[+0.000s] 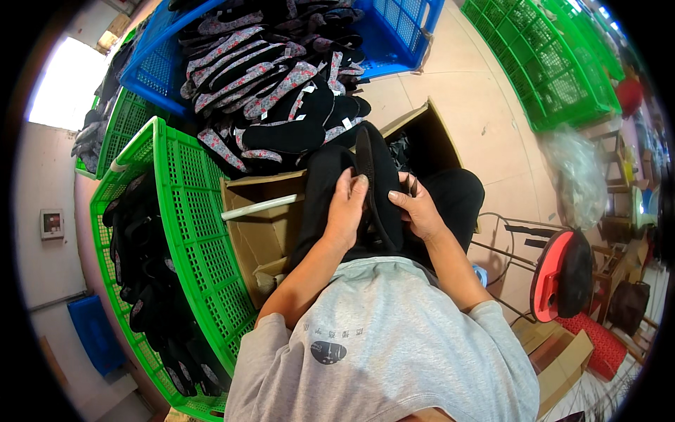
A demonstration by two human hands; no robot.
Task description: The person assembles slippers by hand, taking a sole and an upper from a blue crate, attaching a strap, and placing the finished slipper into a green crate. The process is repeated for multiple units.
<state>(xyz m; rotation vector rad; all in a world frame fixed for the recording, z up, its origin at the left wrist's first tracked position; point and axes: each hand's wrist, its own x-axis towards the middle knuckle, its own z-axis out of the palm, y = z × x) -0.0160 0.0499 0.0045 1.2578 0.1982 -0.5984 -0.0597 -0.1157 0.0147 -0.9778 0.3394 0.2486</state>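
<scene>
A black cloth shoe (377,186) is held upright over my lap, its dark sole edge turned toward my left. My left hand (345,205) pinches its left side, thumb pressed on the sole edge. On the other side, the thumb of my right hand (420,209) rests against the black upper, fingers curled. A thin dark loop shows at those right fingers; its kind I cannot make out. Beyond my knees lies a heap of black shoes with grey and pink floral trim (281,91), some with white tags.
The heap spills from a blue crate (401,35). A green crate (186,204) of black shoes stands at my left. Open cardboard boxes (260,232) sit beside and between my legs, a white tube across one. At right are a red-and-black round stool (552,274) and green crates (541,63).
</scene>
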